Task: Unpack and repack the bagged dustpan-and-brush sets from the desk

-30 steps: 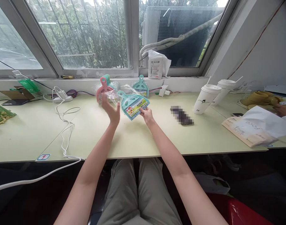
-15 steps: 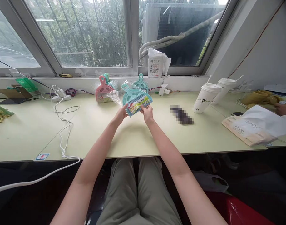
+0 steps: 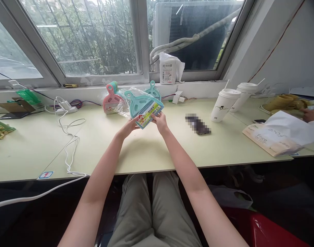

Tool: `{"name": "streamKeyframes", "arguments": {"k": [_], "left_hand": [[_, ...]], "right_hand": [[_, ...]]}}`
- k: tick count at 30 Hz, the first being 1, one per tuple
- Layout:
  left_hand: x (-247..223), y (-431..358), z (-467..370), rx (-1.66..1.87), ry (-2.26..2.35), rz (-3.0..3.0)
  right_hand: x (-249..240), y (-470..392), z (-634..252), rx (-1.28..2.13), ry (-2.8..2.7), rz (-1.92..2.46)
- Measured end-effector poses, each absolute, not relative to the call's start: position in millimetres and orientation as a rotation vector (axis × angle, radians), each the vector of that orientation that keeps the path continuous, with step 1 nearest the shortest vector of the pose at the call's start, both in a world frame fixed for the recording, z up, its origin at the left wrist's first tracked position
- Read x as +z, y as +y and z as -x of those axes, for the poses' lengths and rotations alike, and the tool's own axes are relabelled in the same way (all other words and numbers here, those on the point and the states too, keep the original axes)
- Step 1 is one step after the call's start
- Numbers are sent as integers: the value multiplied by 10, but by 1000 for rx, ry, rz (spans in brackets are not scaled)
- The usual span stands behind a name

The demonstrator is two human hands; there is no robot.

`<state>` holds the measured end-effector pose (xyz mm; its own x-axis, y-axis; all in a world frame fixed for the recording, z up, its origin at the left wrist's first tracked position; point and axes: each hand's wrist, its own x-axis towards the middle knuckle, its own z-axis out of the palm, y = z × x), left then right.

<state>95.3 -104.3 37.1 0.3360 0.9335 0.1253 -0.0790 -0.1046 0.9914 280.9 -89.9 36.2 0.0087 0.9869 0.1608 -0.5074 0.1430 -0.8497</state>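
Observation:
Between my two hands, above the table, is a teal dustpan and brush set (image 3: 139, 104) in a clear plastic wrapper with a yellow printed label. It tilts, with its handle up and to the left. My left hand (image 3: 129, 127) grips its lower left corner. On the label's right side, my right hand (image 3: 160, 122) pinches the lower edge with the thumb in front. Behind it, against the wall, stand a row of wrapped sets with a pink dustpan (image 3: 112, 100) in front and another teal dustpan (image 3: 153, 90), partly hidden by the held one.
Two white lidded cups (image 3: 224, 105) with straws stand at the right, near a pixelated dark object (image 3: 198, 124) and a tissue pack (image 3: 268, 137). White cables (image 3: 69, 144) cross the table (image 3: 95, 156) at the left. Another person's hand (image 3: 312, 115) shows at the far right.
The held dustpan set has tilted further, its handle end swinging left and its right end rising a little. Both hands keep their hold. The camera view has shifted slightly.

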Motion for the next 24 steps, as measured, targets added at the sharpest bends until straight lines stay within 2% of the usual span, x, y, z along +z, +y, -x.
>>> {"name": "streamKeyframes", "arguments": {"k": [3, 9, 18, 24], "left_hand": [[413, -1052, -933, 1056, 776, -1413], [412, -994, -911, 1433, 819, -1348], [354, -1062, -1054, 1223, 749, -1266], [325, -1050, -1177, 1403, 731, -1337]], "right_hand": [[373, -921, -2805, 1316, -913, 616], [387, -956, -2779, 1374, -970, 651], [380, -945, -2712, 1305, -865, 675], [364, -957, -2668, 1246, -821, 706]]}}
